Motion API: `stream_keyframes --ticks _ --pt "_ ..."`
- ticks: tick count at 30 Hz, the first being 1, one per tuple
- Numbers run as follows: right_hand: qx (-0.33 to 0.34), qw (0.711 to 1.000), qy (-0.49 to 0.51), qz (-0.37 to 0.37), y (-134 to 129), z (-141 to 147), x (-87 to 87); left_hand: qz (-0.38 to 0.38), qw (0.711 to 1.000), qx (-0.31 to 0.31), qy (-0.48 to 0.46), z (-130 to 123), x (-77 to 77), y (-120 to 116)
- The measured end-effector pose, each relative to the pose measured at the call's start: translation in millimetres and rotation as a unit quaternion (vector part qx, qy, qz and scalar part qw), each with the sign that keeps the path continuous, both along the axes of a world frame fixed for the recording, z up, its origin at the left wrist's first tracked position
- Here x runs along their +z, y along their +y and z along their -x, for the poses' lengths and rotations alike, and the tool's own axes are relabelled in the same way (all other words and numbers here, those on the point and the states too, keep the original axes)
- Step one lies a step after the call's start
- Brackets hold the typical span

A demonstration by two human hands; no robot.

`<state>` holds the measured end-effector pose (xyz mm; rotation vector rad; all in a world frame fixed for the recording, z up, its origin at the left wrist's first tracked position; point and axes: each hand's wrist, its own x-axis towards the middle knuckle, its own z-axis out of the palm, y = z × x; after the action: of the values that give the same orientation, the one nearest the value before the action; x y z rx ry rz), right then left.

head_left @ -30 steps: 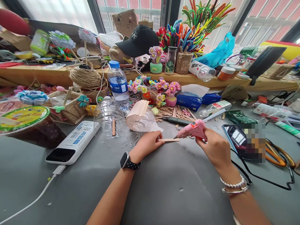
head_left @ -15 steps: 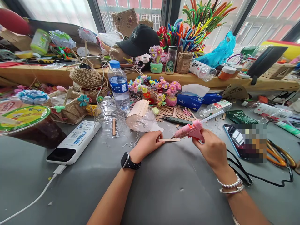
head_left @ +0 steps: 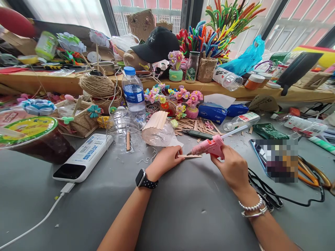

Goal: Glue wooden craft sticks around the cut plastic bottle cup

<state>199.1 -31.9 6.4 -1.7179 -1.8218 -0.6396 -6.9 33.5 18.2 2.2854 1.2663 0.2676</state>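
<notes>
My left hand is closed on one end of a wooden craft stick, low over the grey table. Wrapped round the handle of a pink hot glue gun is my right hand. The gun's nozzle points left and sits at the stick's upper face; whether it touches I cannot tell. Just beyond the left hand lies a cut clear plastic bottle piece with several craft sticks side by side on it. Left of that is a ribbed clear bottle piece with a single stick on it.
A white power bank and a drink cup stand at left. Loose craft sticks and a dark green pen-like tool lie beyond my hands. At right are a phone, black cable and orange-handled tool.
My right hand has moved left with the glue gun, so its nozzle is nearer my left fingers along the stick. My left hand keeps its hold in nearly the same place.
</notes>
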Motion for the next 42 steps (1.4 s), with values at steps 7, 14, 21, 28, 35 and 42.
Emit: stream_keyframes --ticks 7,14,21,28,35,42 --pt "0.0 1.0 -0.001 0.002 1.3 4.8 -2.7 -0.004 1.0 -0.004 -0.004 -0.1 -1.8 0.9" --pt "0.005 1.0 -0.009 0.013 1.6 7.4 -1.7 -0.014 1.0 -0.008 -0.013 -0.1 -4.2 1.6" --pt "0.008 1.0 -0.011 0.019 1.9 8.0 -2.4 -0.004 1.0 -0.002 -0.016 0.3 -3.7 0.7" --pt "0.021 1.0 -0.012 0.009 2.9 8.6 -2.3 -0.004 1.0 -0.002 -0.013 0.1 -2.0 0.3" --pt "0.02 1.0 -0.02 0.006 3.1 8.6 -2.6 -0.001 1.0 0.001 -0.008 -0.2 -1.6 0.2" --pt "0.027 0.999 -0.024 0.002 3.2 8.6 -2.7 -0.007 1.0 -0.001 -0.012 0.1 -2.8 0.6"
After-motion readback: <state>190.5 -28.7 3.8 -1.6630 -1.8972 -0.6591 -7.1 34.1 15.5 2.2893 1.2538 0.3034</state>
